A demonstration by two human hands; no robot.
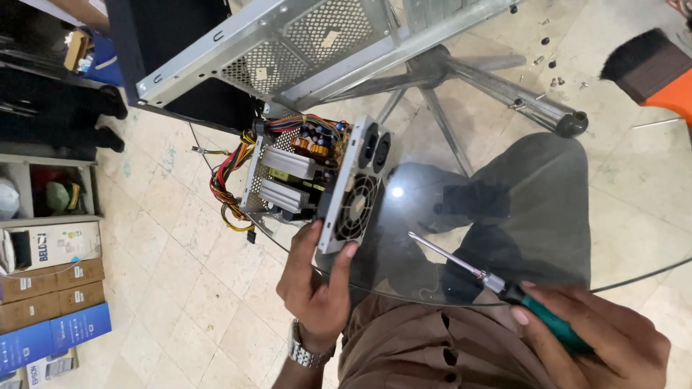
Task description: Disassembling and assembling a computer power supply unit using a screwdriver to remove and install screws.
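Note:
My left hand (315,287) grips the near corner of an opened computer power supply (317,176), a grey metal box with a round fan grille, heat sinks, coils and a bundle of coloured wires. It rests on the edge of a round glass table (634,223). My right hand (598,338) holds a screwdriver (490,279) by its green handle. Its steel shaft points up and left over the glass, tip apart from the power supply.
An empty metal computer case (288,43) lies at the table's far side. Several loose screws (551,68) lie on the glass at top right, near a black brush with an orange handle (649,65). Shelves and cardboard boxes (50,281) line the left floor.

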